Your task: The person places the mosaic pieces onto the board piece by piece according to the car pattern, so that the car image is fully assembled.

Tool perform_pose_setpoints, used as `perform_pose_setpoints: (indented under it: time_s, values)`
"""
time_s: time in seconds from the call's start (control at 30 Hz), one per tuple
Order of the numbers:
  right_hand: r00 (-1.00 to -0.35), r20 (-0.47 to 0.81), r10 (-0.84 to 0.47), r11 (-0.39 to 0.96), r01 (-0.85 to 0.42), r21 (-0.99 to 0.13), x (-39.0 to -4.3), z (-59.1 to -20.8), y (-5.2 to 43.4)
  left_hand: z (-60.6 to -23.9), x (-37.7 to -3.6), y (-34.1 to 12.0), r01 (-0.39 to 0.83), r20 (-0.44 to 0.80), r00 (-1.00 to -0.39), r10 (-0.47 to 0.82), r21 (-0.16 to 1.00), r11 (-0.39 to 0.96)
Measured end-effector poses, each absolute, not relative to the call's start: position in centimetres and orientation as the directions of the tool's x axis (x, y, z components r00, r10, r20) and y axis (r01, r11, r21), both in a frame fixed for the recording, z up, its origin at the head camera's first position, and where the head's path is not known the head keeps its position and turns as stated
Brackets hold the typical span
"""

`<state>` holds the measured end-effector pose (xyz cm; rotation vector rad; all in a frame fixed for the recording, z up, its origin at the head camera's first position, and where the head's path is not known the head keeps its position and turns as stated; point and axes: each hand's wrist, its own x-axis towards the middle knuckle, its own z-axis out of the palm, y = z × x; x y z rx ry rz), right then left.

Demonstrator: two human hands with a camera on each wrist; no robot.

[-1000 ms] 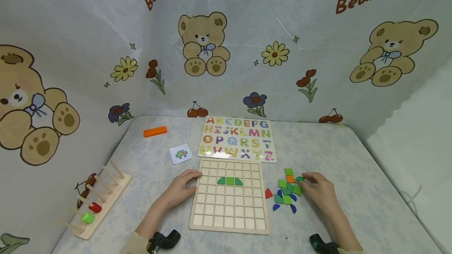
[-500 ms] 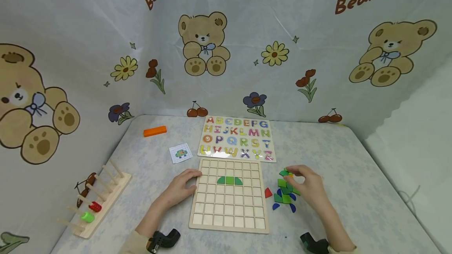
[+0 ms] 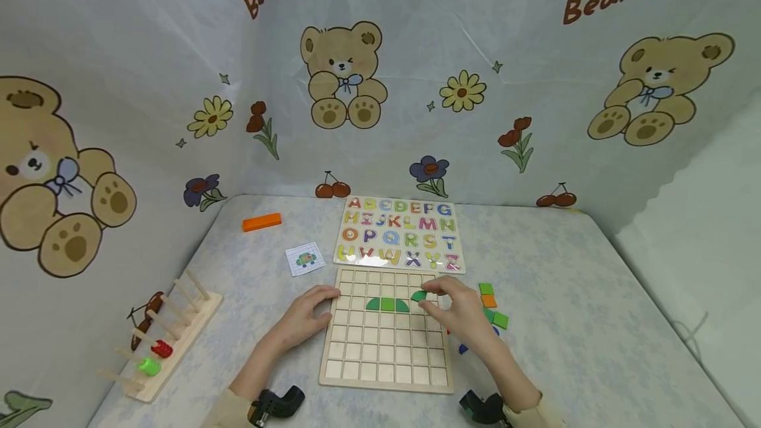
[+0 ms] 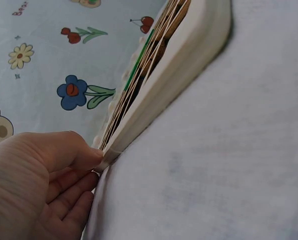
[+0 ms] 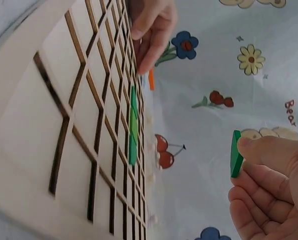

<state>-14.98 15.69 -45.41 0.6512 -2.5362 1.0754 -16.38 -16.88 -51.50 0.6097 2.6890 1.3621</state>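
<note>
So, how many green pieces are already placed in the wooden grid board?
3. They sit side by side in one row of the grid board: left green piece, middle green piece, right green piece. A fourth green piece is in the right hand, not placed yet.

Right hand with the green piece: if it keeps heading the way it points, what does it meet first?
Probably the grid board: the right hand pinches a green piece just above its upper-right cells, beside the green row. Height above the board is unclear.

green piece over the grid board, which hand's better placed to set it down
Right. The right hand already pinches the green piece above the grid board, beside the green row; the left hand steadies the board's edge.
</note>
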Motion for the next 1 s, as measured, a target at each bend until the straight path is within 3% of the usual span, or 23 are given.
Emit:
perform_pose_setpoints:
  time_s: [0.3, 0.57, 1.0]
  values:
    - [-0.798, 0.417, -0.435, 0.475, -0.597, -0.647, -15.5, -45.5, 10.8, -51.7, -16.5, -16.8, 0.310, 0.116, -0.923, 0.367, 0.789, 0.531]
    - [-0.811, 0.353, -0.467, 0.424, -0.555, -0.715, -15.4, -45.7, 8.4, -51.4, -16.2, -16.9, 0.312, 0.117, -0.922, 0.368, 0.789, 0.530]
    - [-0.802, 0.324, -0.501, 0.433, -0.557, -0.709, -15.4, -46.6, 6.2, -51.6, -16.3, -17.1, 0.330, 0.133, -0.913, 0.385, 0.795, 0.510]
